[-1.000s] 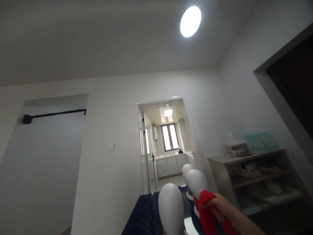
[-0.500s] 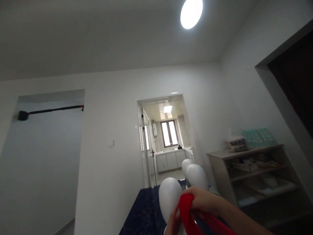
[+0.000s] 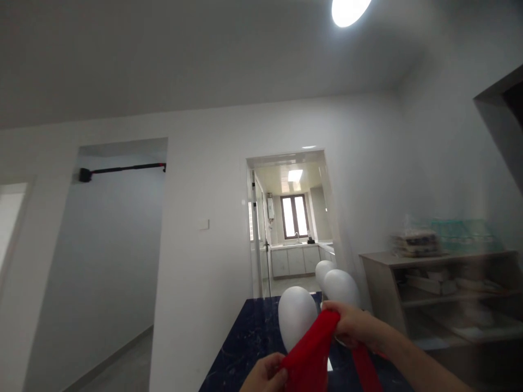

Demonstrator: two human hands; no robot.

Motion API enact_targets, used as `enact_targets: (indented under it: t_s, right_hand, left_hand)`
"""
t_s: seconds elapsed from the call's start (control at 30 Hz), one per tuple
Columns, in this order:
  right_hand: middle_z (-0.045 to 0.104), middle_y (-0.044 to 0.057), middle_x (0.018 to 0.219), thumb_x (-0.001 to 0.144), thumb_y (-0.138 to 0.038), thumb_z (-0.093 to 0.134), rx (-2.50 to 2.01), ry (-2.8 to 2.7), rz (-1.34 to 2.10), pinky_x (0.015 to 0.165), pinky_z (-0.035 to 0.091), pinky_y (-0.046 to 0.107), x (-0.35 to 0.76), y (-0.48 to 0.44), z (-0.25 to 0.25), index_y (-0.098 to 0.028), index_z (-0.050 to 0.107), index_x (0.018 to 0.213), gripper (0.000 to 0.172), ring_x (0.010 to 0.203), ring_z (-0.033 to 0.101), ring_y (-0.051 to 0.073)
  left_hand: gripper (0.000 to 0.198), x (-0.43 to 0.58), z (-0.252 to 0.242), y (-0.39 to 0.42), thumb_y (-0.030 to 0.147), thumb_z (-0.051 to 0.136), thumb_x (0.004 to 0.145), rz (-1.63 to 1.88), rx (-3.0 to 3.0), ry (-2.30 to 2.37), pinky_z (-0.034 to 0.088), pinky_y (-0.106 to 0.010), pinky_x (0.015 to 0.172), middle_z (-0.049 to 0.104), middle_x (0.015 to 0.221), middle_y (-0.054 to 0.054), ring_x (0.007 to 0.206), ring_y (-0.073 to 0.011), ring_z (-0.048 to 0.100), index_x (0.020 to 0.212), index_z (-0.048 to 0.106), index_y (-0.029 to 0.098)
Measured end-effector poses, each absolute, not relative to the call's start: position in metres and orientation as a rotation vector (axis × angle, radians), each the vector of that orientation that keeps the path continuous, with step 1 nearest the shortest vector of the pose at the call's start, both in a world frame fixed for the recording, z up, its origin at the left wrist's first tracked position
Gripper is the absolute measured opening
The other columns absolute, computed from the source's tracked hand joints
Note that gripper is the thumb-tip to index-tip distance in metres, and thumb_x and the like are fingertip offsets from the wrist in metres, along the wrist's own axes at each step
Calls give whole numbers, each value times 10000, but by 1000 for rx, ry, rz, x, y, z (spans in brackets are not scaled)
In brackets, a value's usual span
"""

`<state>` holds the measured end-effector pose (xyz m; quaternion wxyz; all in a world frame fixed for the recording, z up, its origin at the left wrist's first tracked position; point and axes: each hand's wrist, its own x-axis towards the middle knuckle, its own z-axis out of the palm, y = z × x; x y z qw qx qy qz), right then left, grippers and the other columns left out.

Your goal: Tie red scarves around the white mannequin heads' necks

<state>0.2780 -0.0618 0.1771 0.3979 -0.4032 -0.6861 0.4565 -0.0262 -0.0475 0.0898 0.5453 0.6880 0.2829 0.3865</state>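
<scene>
Red cloth stretched between my right hand and left hand, both gripping it; not yet over nearest white head form.

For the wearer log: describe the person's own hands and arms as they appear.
Both are bare. The right hand leads into an uncovered forearm with no sleeve, glove, watch or ring visible. Only part of the left hand shows at the bottom edge, also ungloved; its wrist is out of frame.

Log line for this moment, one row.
left hand: grips red stretchy cloth | right hand: grips cloth's upper end | nearest white egg-shaped mannequin head: behind cloth, on dark blue marbled table
</scene>
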Motion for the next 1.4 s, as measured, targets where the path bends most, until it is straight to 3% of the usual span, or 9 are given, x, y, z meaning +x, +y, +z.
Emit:
enact_targets:
  t_s: [0.23,0.37,0.47,0.63,0.8,0.93,1.07,1.2,1.4]
  right_hand:
    - [516,-142,582,591,-154,808,-1055,-1879,1293,361,227,172,278,-74,165,-229,536,883,406,421,373,26]
    - [556,-136,598,598,-143,778,-1115,-1893,1318,358,231,169,284,-74,157,-218,578,954,415,418,380,30]
    - [612,-117,602,615,-146,747,-1172,-1913,1308,352,229,168,291,-72,155,-213,608,1028,441,402,399,39]
    - [641,-87,599,689,-233,767,-1178,-1953,1265,363,227,155,299,-79,169,-188,658,1020,351,396,402,33]
    - [650,-66,618,652,-238,827,-1236,-2034,1292,379,307,134,311,-86,184,-180,715,1037,404,473,521,66]
    - [631,-71,608,625,-238,859,-1258,-2066,1376,370,333,130,324,-84,179,-167,744,953,355,461,508,62]
    - [596,-79,572,641,-294,888,-1199,-2101,1489,354,317,130,328,-82,166,-156,787,934,340,424,456,45]
    - [620,-68,585,643,-312,906,-1181,-2089,1595,356,336,129,328,-81,148,-166,803,915,326,430,468,46]
    - [616,-59,566,689,-361,885,-1158,-2004,1575,347,329,126,328,-85,118,-171,788,913,309,415,489,54]
  left_hand:
    - [426,-40,87,-49,525,897,707,1096,1411,674,384,-209,580,707,696,-3,595,-104,582,799,727,145]
    - [350,-35,107,-75,414,858,791,1034,978,520,560,-293,802,800,906,-84,808,-190,731,975,758,134]
    - [360,-44,125,-93,415,783,868,846,921,523,566,-330,917,810,1012,-128,912,-215,750,1047,772,103]
    - [468,-68,147,-103,301,925,661,484,1578,702,464,-214,679,804,1050,-54,800,-161,683,1099,809,181]
    - [219,-79,161,-104,269,843,723,340,1898,877,339,-232,566,783,843,10,638,-140,570,939,847,231]
    - [263,-76,164,-98,376,854,768,582,1575,693,396,-219,600,755,740,-50,598,-119,586,830,818,123]
    - [419,-61,160,-89,430,876,778,900,1327,572,532,-276,741,801,886,-126,777,-208,729,1023,796,100]
    - [372,-44,154,-82,373,842,833,1093,1196,559,567,-276,805,825,966,-134,847,-213,765,1071,776,96]
    - [365,-29,148,-82,431,744,920,1078,798,569,607,-360,889,829,988,-138,916,-246,785,1034,744,84]
